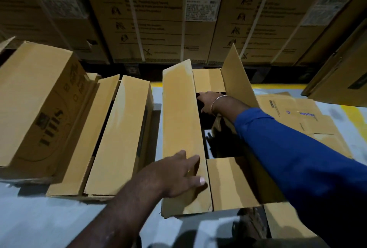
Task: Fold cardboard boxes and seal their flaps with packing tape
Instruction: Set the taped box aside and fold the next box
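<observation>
On a pale grey floor [49, 220] with a yellow painted line [278, 86] along its far edge, before a wall of large stacked cartons [158, 19] bound with white straps and printed CAUTION; dim warehouse light.

Landmark: open cardboard box [184, 128], centre of view, on the floor.

- Open cardboard box, one. Long left flap folded over the top; long right flap [236, 81] standing up; far short flap [208, 80] and near short flap [230, 182] turned inward; dark interior showing between them.
- Left hand [178, 174], one. Fingers straight and spread, palm flat on the near end of the folded left flap, gripping nothing.
- Right hand [208, 102], one. Reaches into the box opening just below the far short flap, fingers at the flap's edge; whether they curl round it cannot be told. Thin bangle [217, 101] at the wrist, blue sleeve [297, 158] on the arm.
- Second box [111, 134], one, just left of the landmark, its two long flaps closed with a dark gap between them.
- Printed box [37, 100], one, further left, tilted, resting against the second box.
- Flattened cardboard [297, 116], right of the landmark, lying on the floor with blue lettering; sheet count unclear.
- Large carton [341, 81], one, at the far right edge.
</observation>
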